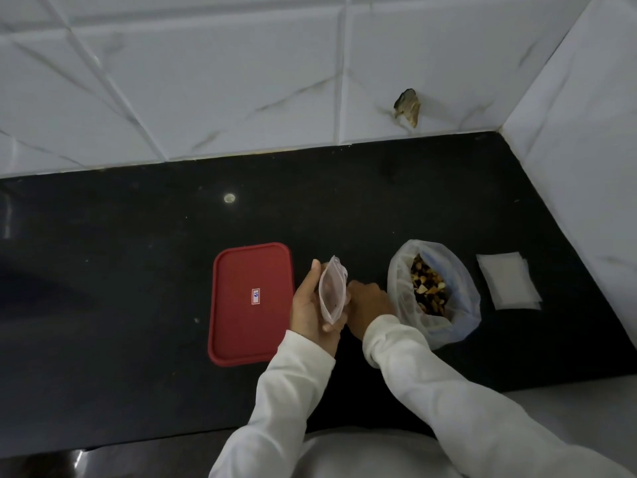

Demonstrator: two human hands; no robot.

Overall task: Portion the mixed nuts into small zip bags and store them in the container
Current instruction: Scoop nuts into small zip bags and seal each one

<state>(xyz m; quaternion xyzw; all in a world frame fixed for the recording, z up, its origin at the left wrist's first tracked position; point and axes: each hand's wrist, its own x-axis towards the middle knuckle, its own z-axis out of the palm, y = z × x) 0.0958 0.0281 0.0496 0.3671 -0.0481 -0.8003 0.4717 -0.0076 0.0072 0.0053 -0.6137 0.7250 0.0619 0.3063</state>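
Left hand (310,305): fingers and thumb wrapped round the small zip bag (332,291), holding it upright with its mouth toward 12 o'clock.
Small zip bag: translucent, above the counter (138,270) between the two hands; its contents are too blurred to tell.
Right hand (368,305): at 3 o'clock of the zip bag, touching its side, fingers curled under – the back of the hand hides the fingertips, so I cannot tell whether it holds anything.
Nut bag (458,326): large clear bag at 3 o'clock of the hands, mouth rolled open, mixed nuts (429,288) showing inside; the right sleeve (413,357) crosses its near left edge.
Container (251,305): at 9 o'clock of the hands, red lid on, a small white label (255,297) in the middle – the left hand overlaps its right edge.
Spare zip bags (508,281): flat stack farther out at 3 o'clock, just beyond the nut bag and apart from it.
Wall (206,81): white marbled tiles at 12 o'clock, with a chipped hole (408,106) at about 1 o'clock.
Pale spot (229,198): on the counter at 11 o'clock, well apart from everything.
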